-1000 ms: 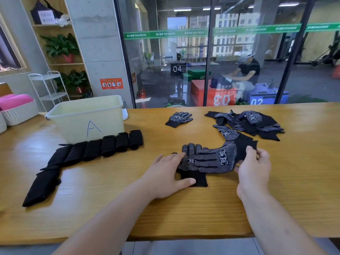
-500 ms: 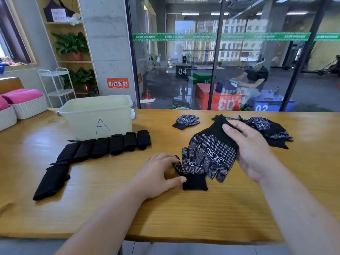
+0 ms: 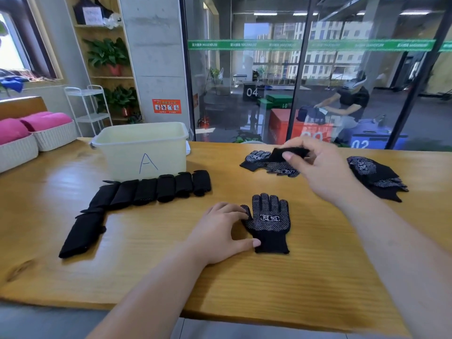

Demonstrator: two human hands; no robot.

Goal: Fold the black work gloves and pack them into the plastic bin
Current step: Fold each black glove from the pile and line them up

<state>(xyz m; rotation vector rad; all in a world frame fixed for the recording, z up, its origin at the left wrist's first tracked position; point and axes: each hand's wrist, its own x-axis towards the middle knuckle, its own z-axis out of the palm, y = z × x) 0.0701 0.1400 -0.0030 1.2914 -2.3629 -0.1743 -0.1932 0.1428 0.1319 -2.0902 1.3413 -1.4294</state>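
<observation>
A black dotted glove (image 3: pixel 269 222) lies flat, palm up, fingers pointing away, at the table's middle. My left hand (image 3: pixel 220 232) rests on the table against its left edge, thumb touching the cuff. My right hand (image 3: pixel 315 167) is raised farther back, pinching a second black glove (image 3: pixel 288 152) by its cuff, the fingers dangling over another loose glove (image 3: pixel 255 159). The pale plastic bin (image 3: pixel 137 137) marked "A" stands at the back left. Several folded black gloves (image 3: pixel 156 190) lie in a row before it.
A pile of loose gloves (image 3: pixel 374 174) lies at the right. White baskets with pink cushions (image 3: pixel 36 133) sit at the far left of the wooden table (image 3: pixel 318 277). A glass wall runs behind the table, with a person seated beyond it.
My right hand has lifted the top glove off the pair and carried it up and back to the right. The lower glove stays flat under my left hand's touch.
</observation>
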